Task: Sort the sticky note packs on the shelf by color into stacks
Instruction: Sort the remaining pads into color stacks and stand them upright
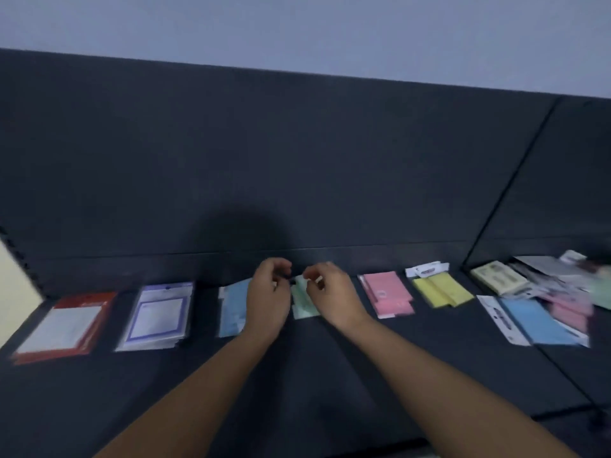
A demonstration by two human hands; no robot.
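Working at the middle of the frame with the left hand (267,294) and the right hand (330,292) close together, knuckles nearly meeting. Curling the fingers of both inward toward the narrow gap between them; too blurred for telling whether either is pinching anything or only touching.

Reaching over the green pack (305,304), lying flat right under that gap: its upper end just below the fingertips, its long axis running up and down the frame, its lower end showing between the two wrists. Judging both hands about equally near, one at each long edge, so probably squaring or setting down rather than fetching.

Flanking it in one row across the frame: the light blue stack (231,307) just left, partly under the left hand, then the purple stack (158,315) and the red stack (62,325) further left; the pink stack (390,292) and the yellow stack (441,290) to the right. Waiting at the far right, well apart from the hands, an unsorted heap (555,292), nearer the right hand.

Resting all of it on a dark, matte shelf (330,375), backed by a dark back panel (297,160), with a pale wall (297,24) filling the top of the frame.
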